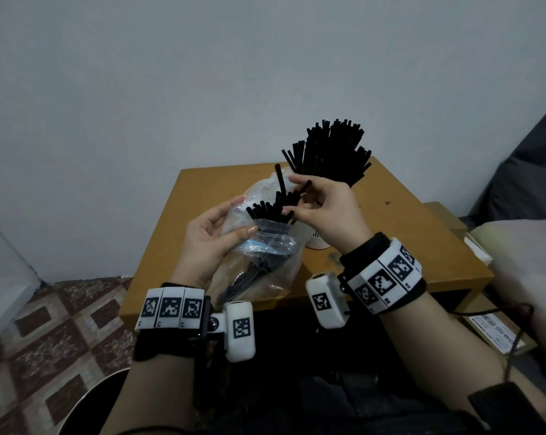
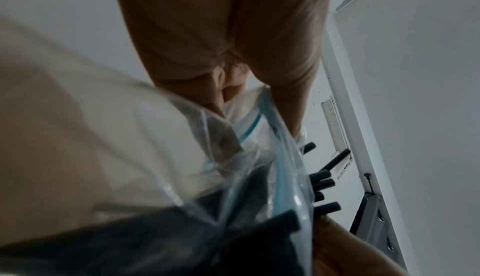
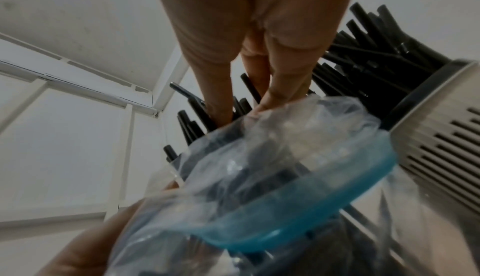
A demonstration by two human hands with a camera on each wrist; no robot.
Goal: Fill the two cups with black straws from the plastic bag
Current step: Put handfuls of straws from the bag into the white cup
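Note:
My left hand [image 1: 216, 229] grips a clear plastic bag [image 1: 259, 246] with a blue zip strip near its mouth, held above the table's front. Black straws [image 1: 267, 210] stick up out of the bag. My right hand [image 1: 315, 204] pinches a few of these straws at their upper ends. Behind it a white ribbed cup [image 1: 317, 241] stands on the table, mostly hidden by my right hand, and a big fan of black straws [image 1: 334, 152] rises behind. In the right wrist view the cup [image 3: 441, 132] is packed with straws [image 3: 369, 54]. I see no second cup.
The small wooden table [image 1: 202, 196] stands against a plain wall. Cardboard boxes [image 1: 447, 221] and a white bundle [image 1: 523, 262] lie to its right. A patterned tile floor [image 1: 61, 324] is on the left.

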